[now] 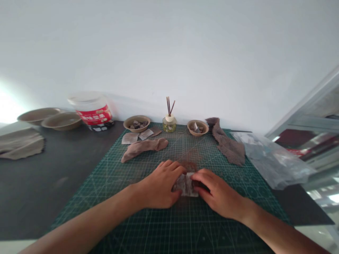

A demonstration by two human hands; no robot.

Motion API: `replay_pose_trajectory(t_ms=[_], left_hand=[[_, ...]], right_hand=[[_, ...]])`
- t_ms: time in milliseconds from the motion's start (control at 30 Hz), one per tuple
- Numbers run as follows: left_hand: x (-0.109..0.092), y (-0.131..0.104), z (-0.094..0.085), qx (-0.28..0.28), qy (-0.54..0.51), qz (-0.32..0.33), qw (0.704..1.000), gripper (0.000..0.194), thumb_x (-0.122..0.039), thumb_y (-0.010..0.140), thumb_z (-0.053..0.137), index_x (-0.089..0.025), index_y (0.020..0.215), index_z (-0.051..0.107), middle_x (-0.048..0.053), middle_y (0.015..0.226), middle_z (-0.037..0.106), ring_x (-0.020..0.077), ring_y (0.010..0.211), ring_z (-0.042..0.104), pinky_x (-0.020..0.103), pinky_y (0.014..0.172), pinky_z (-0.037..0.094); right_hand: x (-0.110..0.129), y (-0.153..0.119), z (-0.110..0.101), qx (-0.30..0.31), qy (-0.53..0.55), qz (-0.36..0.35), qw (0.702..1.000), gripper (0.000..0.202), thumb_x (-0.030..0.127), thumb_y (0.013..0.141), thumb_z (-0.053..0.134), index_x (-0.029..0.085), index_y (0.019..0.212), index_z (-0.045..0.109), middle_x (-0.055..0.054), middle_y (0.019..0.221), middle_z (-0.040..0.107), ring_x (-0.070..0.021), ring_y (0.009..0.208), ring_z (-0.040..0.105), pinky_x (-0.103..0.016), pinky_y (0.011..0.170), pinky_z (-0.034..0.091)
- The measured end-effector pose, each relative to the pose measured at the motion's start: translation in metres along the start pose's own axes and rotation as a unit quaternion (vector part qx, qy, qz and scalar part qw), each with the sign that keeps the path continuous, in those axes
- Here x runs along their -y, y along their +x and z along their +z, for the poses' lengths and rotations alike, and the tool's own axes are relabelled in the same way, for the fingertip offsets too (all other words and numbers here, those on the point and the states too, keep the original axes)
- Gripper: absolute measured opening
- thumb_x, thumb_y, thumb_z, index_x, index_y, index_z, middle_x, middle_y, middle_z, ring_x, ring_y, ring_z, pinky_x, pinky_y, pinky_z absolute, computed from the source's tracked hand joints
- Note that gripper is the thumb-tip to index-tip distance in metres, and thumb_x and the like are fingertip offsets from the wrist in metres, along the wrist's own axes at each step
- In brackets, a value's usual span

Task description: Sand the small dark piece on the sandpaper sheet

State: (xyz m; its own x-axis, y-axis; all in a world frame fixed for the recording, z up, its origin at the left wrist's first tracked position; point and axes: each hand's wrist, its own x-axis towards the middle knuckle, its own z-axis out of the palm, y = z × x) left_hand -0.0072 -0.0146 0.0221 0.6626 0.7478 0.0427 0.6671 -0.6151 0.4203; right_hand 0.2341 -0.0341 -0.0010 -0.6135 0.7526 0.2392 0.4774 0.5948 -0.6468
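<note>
On the green cutting mat [111, 176] lies a small flat pale-grey piece [186, 190] with dark streaks, roughly square; its exact kind I cannot make out. My left hand [162, 185] grips its left side, thumb at the near edge and fingers over the far edge. On the opposite side my right hand [221, 195] pinches it between thumb and fingers. Both hands cover parts of the piece. A reddish-brown dusty smear [189, 164] shows on the mat just beyond it.
Behind sit a bowl of fragments [137, 128], flat grey sheets [129, 138], a reed diffuser [169, 123] and a smaller bowl [197, 132]. Brown cloths [144, 148] [229, 146] flank these. Left are a plastic tub [92, 113] and bowls [62, 121]; right, a plastic bag [275, 162].
</note>
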Motion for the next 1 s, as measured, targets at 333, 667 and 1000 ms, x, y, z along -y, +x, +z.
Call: replay_pose_trajectory(t_ms=[333,667,1000], left_hand=[[0.025,0.0,0.007,-0.018,-0.021,0.004,1.0,0.058,-0.03,0.079,0.07,-0.025,0.134,0.05,0.006,0.128,0.059,0.0292,0.117,0.049,0.049,0.106,0.035],[0.029,-0.004,0.001,-0.013,0.01,-0.006,1.0,0.049,-0.036,0.08,0.071,-0.027,0.127,0.061,0.006,0.127,0.057,0.0296,0.114,0.051,0.049,0.103,0.037],[0.034,-0.009,0.004,-0.019,-0.019,-0.052,0.998,0.05,-0.044,0.079,0.076,-0.034,0.126,0.063,0.004,0.125,0.057,0.0294,0.113,0.049,0.052,0.104,0.039]], right_hand=[[-0.005,0.042,0.004,0.069,-0.067,-0.037,0.995,0.016,0.006,0.092,0.058,0.019,0.1,0.059,-0.006,0.108,0.062,-0.0192,0.103,0.059,-0.035,0.095,0.051],[-0.014,0.047,0.011,0.056,-0.148,-0.08,0.984,0.014,0.007,0.091,0.061,0.019,0.084,0.057,-0.003,0.091,0.062,-0.0194,0.09,0.055,-0.033,0.081,0.046],[-0.011,0.055,0.008,0.075,-0.135,-0.072,0.985,0.015,0.007,0.09,0.064,0.019,0.084,0.058,-0.002,0.092,0.062,-0.0183,0.091,0.055,-0.031,0.081,0.044]])
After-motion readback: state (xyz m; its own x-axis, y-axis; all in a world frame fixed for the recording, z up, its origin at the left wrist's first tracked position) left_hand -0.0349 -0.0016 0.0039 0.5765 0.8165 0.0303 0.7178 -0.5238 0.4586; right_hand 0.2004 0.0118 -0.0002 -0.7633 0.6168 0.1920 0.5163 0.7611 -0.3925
